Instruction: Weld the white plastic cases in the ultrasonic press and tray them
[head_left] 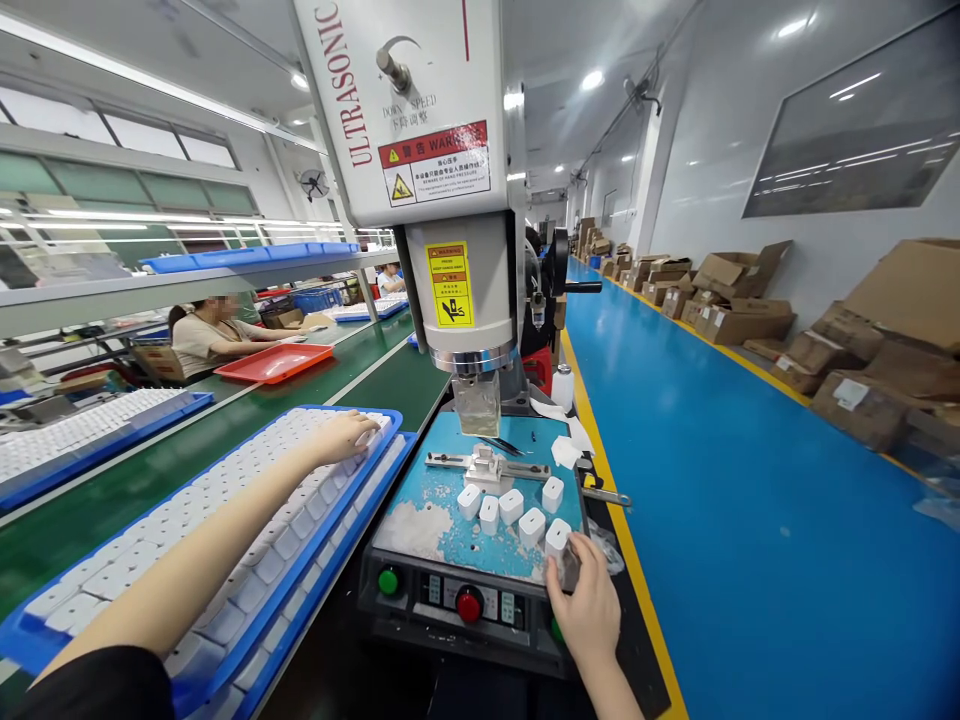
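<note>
My left hand (349, 437) reaches to the far right corner of a blue tray (22, 640) filled with rows of white charger housings (247, 590). Its fingers are bent down around a housing there, partly hidden by the hand. On the blue plate (412, 485) of an ultrasonic welding machine (461, 280), my right hand (589, 600) has thumb and fingers around a white charger housing (557, 536) at the front right. Several more housings (511, 506) stand loosely beside it, each with a small slot on top. Behind them sits a metal fixture (486, 465), below the clear welding head (478, 403).
A red button (469, 603) and a green button (388, 580) sit on the machine's front. A second filled tray lies beneath the blue one. Across the green bench, a person (217, 335) sits by a red tray (276, 362). Cardboard boxes (750, 310) line the right wall.
</note>
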